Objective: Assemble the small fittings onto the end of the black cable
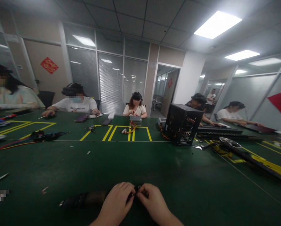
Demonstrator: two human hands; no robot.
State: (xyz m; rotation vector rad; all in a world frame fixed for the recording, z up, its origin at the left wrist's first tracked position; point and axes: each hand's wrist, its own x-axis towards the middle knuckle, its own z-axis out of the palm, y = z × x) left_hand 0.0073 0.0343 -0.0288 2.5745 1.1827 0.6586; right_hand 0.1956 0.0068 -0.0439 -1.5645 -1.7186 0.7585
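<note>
A long dark cylindrical object (93,198), banded with black and ending in a small pale metal tip on the left, lies on the green table near me. My left hand (118,199) is closed over its right part, palm down, fingers curled toward the right. Close beside it, my right hand (152,199) is closed in a pinch at the object's right end. A small shiny bit shows between the two hands, too small and dark to name. The hands cover most of that end, and its exact kind cannot be told.
Beyond the hands stands a black computer case (184,124) on the green table (131,160). Dark cables (45,135) lie at left, a long black and yellow part (251,157) at right. A power supply (135,120) sits before a co-worker (135,108); several other people sit around.
</note>
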